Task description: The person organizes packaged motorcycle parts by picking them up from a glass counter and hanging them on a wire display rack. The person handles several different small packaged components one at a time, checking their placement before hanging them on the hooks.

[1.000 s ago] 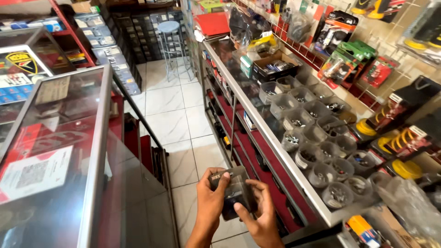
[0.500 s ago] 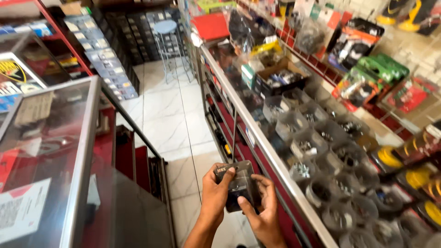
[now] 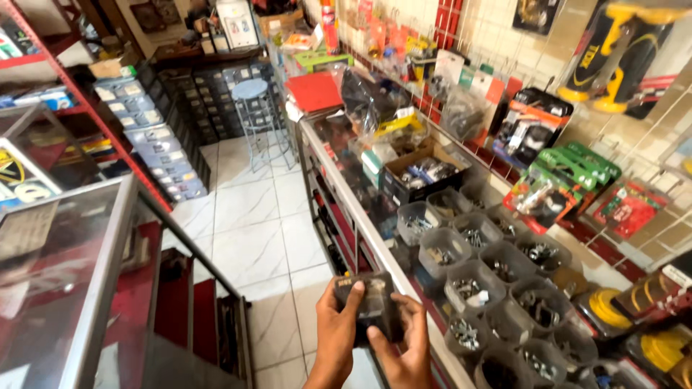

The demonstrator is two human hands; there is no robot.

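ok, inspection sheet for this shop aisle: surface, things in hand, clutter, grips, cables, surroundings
surface: glass counter top on the right, a second glass case on the left, white tiled floor between.
things in hand: small dark packaged part, held up over the aisle.
clutter: rows of clear tubs of small hardware; an open cardboard box.
grips: left hand and right hand both closed on the part.
cables: nothing seen.
surroundings: hanging packaged goods on the wall, a grey stool, drawer cabinets.

Bright daylight, glare on glass counter [image 3: 65, 245], wide-angle edge distortion.
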